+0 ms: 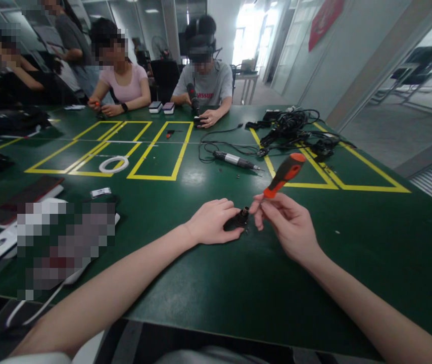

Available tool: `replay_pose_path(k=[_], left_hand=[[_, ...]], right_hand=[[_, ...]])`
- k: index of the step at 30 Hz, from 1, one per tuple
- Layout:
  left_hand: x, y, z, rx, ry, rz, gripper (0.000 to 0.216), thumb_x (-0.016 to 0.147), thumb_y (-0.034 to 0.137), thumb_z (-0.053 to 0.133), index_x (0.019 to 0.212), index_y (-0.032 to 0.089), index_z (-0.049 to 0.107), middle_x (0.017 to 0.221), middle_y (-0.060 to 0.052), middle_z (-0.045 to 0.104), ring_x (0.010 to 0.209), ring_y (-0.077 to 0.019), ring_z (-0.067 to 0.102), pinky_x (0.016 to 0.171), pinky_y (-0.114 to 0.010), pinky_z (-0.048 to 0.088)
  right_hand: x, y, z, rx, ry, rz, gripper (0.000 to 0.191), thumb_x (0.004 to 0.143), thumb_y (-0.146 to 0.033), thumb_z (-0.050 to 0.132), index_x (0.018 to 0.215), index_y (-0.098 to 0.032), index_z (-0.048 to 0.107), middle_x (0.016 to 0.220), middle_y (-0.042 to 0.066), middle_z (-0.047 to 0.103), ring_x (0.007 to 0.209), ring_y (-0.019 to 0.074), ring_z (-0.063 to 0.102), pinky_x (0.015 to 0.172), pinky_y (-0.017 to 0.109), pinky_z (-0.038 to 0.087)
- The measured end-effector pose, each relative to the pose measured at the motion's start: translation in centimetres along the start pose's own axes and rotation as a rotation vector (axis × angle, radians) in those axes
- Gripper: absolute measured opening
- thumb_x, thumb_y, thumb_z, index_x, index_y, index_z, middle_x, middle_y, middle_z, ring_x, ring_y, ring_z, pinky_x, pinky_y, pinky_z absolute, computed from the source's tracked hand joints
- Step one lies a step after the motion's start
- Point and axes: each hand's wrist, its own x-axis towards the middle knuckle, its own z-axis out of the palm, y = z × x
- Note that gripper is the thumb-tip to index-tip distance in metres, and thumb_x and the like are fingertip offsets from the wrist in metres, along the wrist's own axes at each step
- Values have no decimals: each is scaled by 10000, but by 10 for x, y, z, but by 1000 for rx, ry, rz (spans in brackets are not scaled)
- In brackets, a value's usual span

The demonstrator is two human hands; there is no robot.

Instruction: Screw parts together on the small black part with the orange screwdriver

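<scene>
My left hand [216, 221] is closed round a small black part [237, 221] on the green table, with a brass-coloured tip showing at its top; what kind of part it is I cannot make out. Just to its right, my right hand [286, 222] pinches a screwdriver [284, 176] near the front of its orange and black handle. The handle leans up and to the right. Its shaft is mostly hidden by my fingers. A small gap separates the two hands.
Beyond my hands lies a grey and black electric screwdriver [234, 160] with its cable. A heap of black cables [291, 126] is at the back right. A white tape roll [113, 164] and phone-like devices [22, 199] are leftward. Co-workers sit across the table [185, 283].
</scene>
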Motion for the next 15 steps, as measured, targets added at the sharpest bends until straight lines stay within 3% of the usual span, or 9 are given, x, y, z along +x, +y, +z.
replay_pose_path(k=[2,5,8,15], left_hand=[[0,0,0,-6,-1,-1,268,906,412,625,967,153,658,851,-50,621,810,-198,587,749,-319,488],[0,1,-1,-18,-4,-3,254,911,404,617,956,157,652,860,-52,624,819,-199,588,745,-318,486],[0,1,-3,-21,-7,1,247,912,400,619,935,156,649,858,-53,625,815,-201,588,737,-319,482],[1,1,-2,-18,-15,-3,255,909,405,621,968,158,651,863,-53,620,831,-207,596,756,-329,489]], right_hand=[[0,1,0,27,-3,-7,259,863,-426,781,995,-221,694,762,17,722,534,139,610,494,279,538],[0,1,-1,-11,41,-5,254,835,-411,809,849,-219,643,700,4,712,499,129,587,487,267,531],[0,1,-2,-77,73,0,282,804,-418,834,754,-206,655,761,32,729,502,122,569,480,272,526],[-1,0,-2,-10,-16,19,274,859,-479,771,856,-208,738,739,36,707,526,148,588,496,303,525]])
